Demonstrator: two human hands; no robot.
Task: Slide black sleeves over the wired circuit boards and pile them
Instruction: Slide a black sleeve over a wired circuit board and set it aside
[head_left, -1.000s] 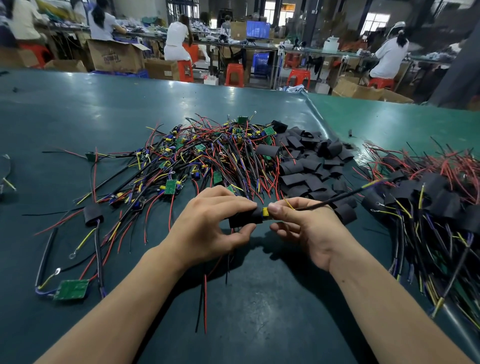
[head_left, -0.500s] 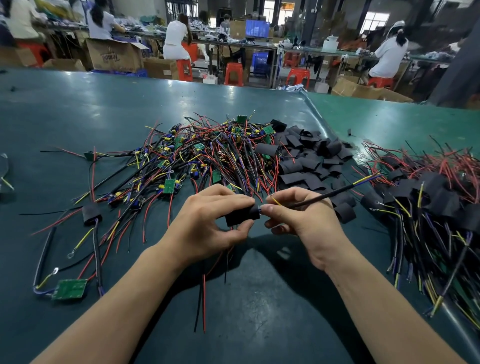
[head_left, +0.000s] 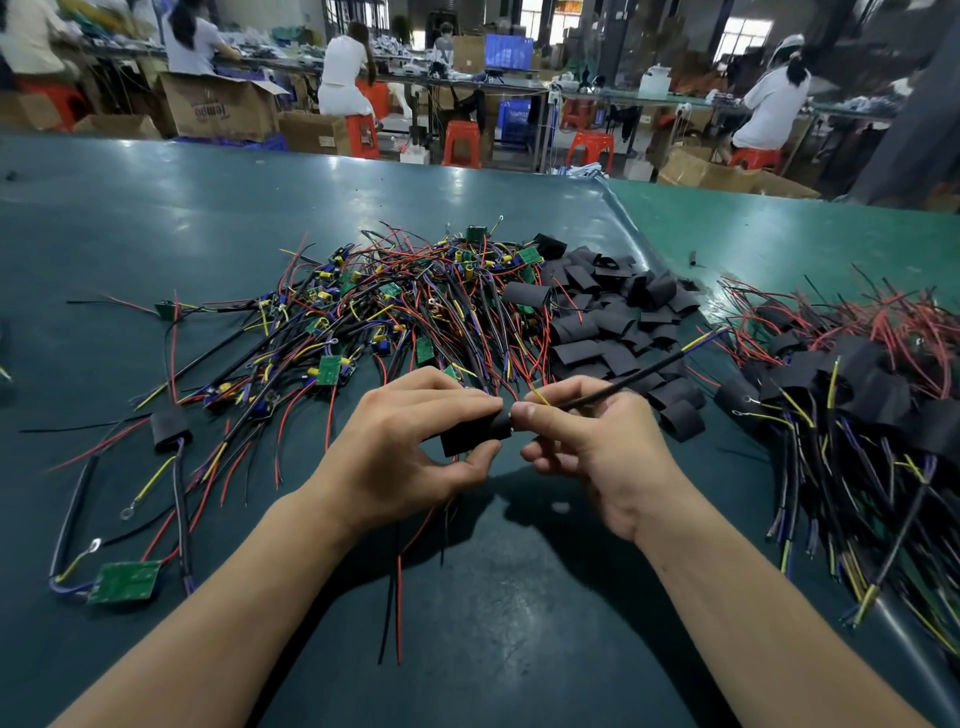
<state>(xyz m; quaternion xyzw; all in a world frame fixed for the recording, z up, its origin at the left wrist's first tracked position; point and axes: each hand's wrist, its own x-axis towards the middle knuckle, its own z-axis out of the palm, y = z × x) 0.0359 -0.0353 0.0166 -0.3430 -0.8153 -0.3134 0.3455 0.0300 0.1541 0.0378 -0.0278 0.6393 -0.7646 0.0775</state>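
My left hand (head_left: 400, 447) grips a black sleeve (head_left: 470, 434) just above the green table (head_left: 156, 223). Touching the sleeve's right end, my right hand (head_left: 587, 441) pinches the black cable (head_left: 639, 371) that runs out of it up to the right. The board itself is hidden inside the sleeve. Red and black wires (head_left: 397, 587) hang below my left hand. A heap of unsleeved wired boards (head_left: 415, 301) lies behind my hands. Loose black sleeves (head_left: 608, 322) lie to its right. The pile of sleeved boards (head_left: 857, 395) sits at the far right.
One sleeved board (head_left: 169, 430) and a bare green board (head_left: 124, 581) with wires lie at the left. The table's seam (head_left: 649, 260) runs between the sleeves and the right pile. People sit at benches far behind, with cardboard boxes (head_left: 218, 106) and red stools (head_left: 462, 140).
The sleeve has slid right over the board: the yellow part seen between my hands earlier is now covered. My hands have closed together and the cable has tilted slightly.
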